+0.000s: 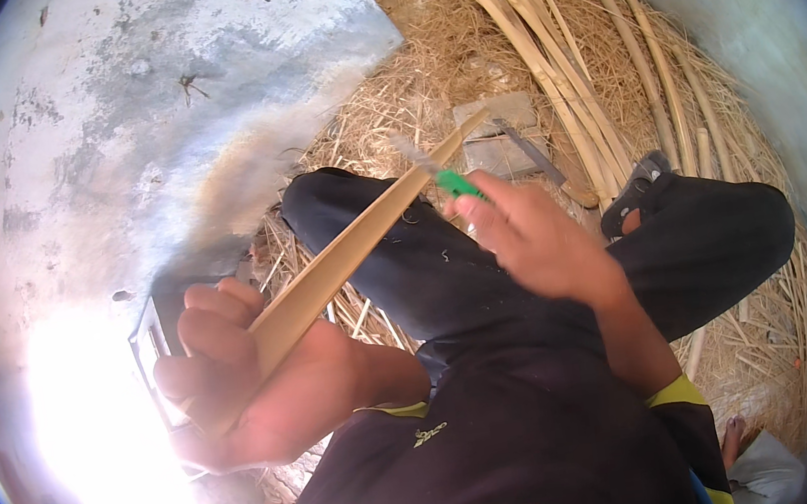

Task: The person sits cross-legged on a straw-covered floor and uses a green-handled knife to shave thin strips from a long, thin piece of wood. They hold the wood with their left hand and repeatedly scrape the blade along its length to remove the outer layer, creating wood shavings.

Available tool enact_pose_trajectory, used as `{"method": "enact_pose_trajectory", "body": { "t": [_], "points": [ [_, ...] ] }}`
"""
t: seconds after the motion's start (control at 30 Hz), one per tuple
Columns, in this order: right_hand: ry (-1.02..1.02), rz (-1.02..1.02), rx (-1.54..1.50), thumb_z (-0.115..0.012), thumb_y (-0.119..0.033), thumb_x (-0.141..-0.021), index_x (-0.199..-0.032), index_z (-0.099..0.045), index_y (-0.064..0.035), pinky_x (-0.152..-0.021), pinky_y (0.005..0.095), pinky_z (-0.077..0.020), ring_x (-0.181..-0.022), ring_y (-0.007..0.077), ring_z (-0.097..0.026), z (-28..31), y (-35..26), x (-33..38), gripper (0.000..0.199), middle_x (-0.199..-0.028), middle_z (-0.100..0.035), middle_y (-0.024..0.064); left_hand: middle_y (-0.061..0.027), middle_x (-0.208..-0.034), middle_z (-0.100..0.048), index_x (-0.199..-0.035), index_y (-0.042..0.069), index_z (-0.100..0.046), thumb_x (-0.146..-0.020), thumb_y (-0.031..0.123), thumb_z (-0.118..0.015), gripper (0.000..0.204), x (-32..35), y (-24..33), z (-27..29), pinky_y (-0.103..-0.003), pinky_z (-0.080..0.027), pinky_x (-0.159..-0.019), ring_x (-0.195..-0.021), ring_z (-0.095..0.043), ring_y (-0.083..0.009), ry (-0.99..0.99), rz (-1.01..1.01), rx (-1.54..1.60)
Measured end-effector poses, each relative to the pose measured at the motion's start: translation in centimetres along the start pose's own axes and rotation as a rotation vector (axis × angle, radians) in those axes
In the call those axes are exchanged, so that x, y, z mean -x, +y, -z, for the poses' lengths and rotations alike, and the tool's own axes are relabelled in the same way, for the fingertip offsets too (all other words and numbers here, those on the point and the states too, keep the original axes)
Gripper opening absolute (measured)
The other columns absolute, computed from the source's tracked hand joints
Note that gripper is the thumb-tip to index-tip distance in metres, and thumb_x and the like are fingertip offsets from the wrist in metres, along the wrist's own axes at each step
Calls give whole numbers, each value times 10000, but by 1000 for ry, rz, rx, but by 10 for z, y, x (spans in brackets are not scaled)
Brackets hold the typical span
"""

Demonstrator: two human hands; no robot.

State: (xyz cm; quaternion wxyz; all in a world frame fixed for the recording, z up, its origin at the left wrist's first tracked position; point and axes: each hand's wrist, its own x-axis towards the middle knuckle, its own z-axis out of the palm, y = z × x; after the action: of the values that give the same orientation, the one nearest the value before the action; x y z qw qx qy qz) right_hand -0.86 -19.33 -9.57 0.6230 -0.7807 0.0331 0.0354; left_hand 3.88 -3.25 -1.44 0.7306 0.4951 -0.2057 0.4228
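Observation:
My left hand (290, 392), at the lower left, is closed around the near end of a split bamboo strip (349, 259). The strip slants up and away to the right across my bent leg, its hollow side partly showing. A small knife with a green handle (459, 185) is gripped in my right hand (548, 239). Its blade is smeared by motion and lies across the strip toward the far end; whether it bites into the bamboo I cannot tell.
Several split strips (552, 62) and round bamboo poles (667, 84) lie on shavings at the far right. A larger blade with a wooden handle (535, 153) rests by stone blocks (500, 152). Pale walls (145, 112) stand either side. Light cloth (768, 469) shows at lower right.

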Motion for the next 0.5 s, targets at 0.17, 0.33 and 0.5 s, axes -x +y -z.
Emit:
{"method": "enact_pose_trajectory", "body": {
  "t": [0.17, 0.33, 0.5],
  "points": [
    [0, 342, 52, -528, -156, -912, -1039, -508, -3, -500, 419, -439, -570, 366, -589, -35, -61, 29, 200, -665, -565, 177, -25, -487, -232, -581, 126, -295, -901, 319, -313, 374, -3, 12, -3, -273, -196, -473, -495, -249, -134, -54, -165, -138],
    [30, 453, 189, -589, -116, -848, -1010, -504, -21, -453, 424, -465, -537, 347, -586, -46, -79, 52, 206, -674, -563, 172, -13, -507, -232, -580, 124, -344, -891, 261, -353, 340, -2, 6, -15, -295, -265, -542, -544, -319, -148, 140, -306, -316],
    [65, 388, 419, -579, -148, -860, -924, -485, -29, -438, 421, -465, -511, 344, -581, -52, -77, 52, 164, -625, -555, 155, 13, -535, -185, -573, 156, -291, -904, 227, -320, 340, -6, -4, 3, -341, -295, -660, -569, -287, -148, -47, -481, -199]
  ]
}}
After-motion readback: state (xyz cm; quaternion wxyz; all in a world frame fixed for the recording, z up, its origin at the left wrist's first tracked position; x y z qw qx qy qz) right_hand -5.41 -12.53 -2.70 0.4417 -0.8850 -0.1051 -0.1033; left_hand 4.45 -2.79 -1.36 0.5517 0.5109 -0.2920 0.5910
